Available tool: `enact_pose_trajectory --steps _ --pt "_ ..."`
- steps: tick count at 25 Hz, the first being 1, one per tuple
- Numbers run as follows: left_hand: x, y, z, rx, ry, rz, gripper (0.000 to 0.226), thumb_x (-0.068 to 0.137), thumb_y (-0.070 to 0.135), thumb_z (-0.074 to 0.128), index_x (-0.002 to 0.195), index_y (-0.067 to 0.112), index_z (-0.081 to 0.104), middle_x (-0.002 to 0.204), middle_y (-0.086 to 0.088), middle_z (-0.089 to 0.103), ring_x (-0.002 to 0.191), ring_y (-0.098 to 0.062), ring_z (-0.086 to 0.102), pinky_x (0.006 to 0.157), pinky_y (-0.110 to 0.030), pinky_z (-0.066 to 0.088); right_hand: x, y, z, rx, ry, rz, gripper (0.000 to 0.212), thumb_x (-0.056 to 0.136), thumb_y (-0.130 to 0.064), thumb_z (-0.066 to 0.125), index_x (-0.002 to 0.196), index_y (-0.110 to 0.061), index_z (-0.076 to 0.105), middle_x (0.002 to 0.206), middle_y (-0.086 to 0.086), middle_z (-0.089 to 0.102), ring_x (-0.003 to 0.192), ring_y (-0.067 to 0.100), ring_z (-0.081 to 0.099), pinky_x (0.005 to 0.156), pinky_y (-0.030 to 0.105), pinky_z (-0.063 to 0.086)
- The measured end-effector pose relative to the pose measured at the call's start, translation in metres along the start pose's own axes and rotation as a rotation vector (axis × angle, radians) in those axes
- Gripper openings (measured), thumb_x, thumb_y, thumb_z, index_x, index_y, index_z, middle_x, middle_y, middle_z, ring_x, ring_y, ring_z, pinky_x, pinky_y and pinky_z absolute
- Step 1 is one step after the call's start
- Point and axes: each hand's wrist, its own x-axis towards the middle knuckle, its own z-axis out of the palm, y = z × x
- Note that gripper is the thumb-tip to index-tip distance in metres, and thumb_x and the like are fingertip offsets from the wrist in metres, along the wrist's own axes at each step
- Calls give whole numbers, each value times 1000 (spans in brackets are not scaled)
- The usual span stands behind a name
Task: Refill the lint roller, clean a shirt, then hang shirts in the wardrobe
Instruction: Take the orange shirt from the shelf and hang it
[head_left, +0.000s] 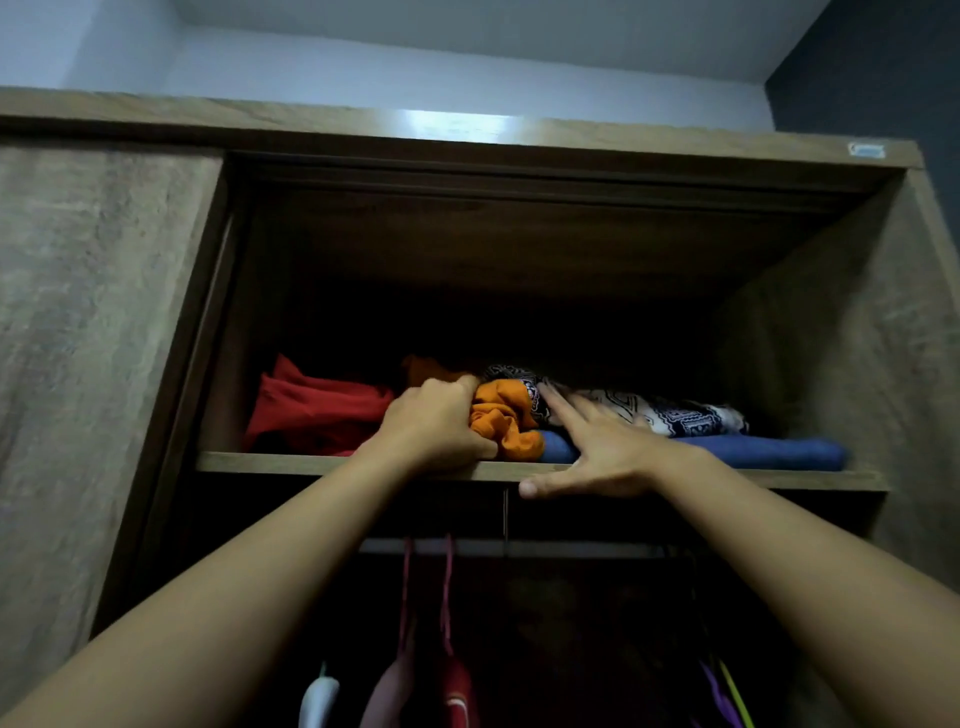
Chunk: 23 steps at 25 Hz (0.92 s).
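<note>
trouble gathers on the top shelf (270, 461) of the wardrobe (831, 338), up at 12 o'clock from the person. the left hand (434, 426) has its fingers (452, 395) curled into a bunched orange shirt (501, 415) at the middle of the shelf. a red cloth (317, 410) lies at its 9 o'clock, and a patterned cloth (675, 413) on a folded blue cloth (769, 452) at its 3 o'clock. the right hand (597, 457) lies flat on that pile, fingers (558, 409) spread, thumb hanging under the shelf edge. the orange shirt looks partly caught under the patterned cloth, so a hard pull could drag that cloth along and tip the pile off the front. the flat hand seems meant to stop this, but it covers only the near end. the red cloth touches the left hand and might be swept out too. anything that falls would land among the hangers (447, 597) on the rail (571, 548) at 6 o'clock. the back of the shelf is dark, so a snag there could go unseen.
</note>
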Motion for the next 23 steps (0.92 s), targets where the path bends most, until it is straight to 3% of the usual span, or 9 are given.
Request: enact_pose_trajectory --steps 2,4,6,8,12,15,18,21,23 --pt "-2 5 -7 229 180 90 54 74 52 62 119 24 50 115 -8 60 106 -31 57 84 -39 47 -2 0 0 8 -3 -3 121 53 -88 48 141 -40 -21 158 -3 -11 145 23 -4 112 62 3" --pt "-6 7 -12 346 247 147 55 76 55 59 121 27 47 127 -8 47 117 -30 44 89 -44 39 -5 -1 0 0 0 -6 119 54 -87 47 141 -40 -19 158 -3 -11 146 23 -2 112 60 5" --pt "-11 7 -15 245 87 132 69 71 60 61 130 33 37 142 -11 29 128 -32 31 98 -50 33 -5 -1 1 -3 0 -10 118 54 -87 45 142 -40 -19 158 -3 -11 146 25 -2 112 59 7" --pt "-10 5 -17 95 -113 85 77 72 58 64 137 38 27 143 -10 35 126 -32 40 101 -47 37 -3 0 0 -3 -5 -22 117 54 -90 43 141 -41 -18 158 -2 -10 145 25 -1 112 60 6" --pt "-5 8 -21 379 -50 189 43 84 35 56 125 36 41 118 -6 60 108 -31 59 85 -43 46 2 17 -3 50 12 -47 95 61 -91 20 141 -48 -9 159 -3 2 145 24 6 111 61 6" --pt "-3 10 -28 346 -181 162 48 81 35 55 126 33 38 122 -3 57 113 -26 54 93 -46 36 7 49 -9 101 90 43 69 79 -68 18 142 -48 2 157 1 17 142 24 19 112 58 15" --pt "5 17 -31 32 -271 -30 64 85 59 39 141 39 18 143 -12 37 127 -30 37 105 -51 22 7 79 -23 64 60 139 67 84 -33 39 146 -35 14 154 8 25 138 27 27 113 50 24" --pt "11 31 -15 113 -91 25 70 87 70 25 146 44 -4 158 -11 -6 144 -37 6 115 -50 8 2 93 -38 -3 -23 149 68 85 -21 50 145 -34 21 150 9 29 135 26 31 111 41 29" --pt "17 38 -8 173 -71 67 74 87 68 33 146 44 -3 158 -7 -14 144 -38 2 115 -49 11 1 96 -47 -14 -69 118 70 84 -20 55 144 -33 23 149 8 32 133 25 35 108 34 32"
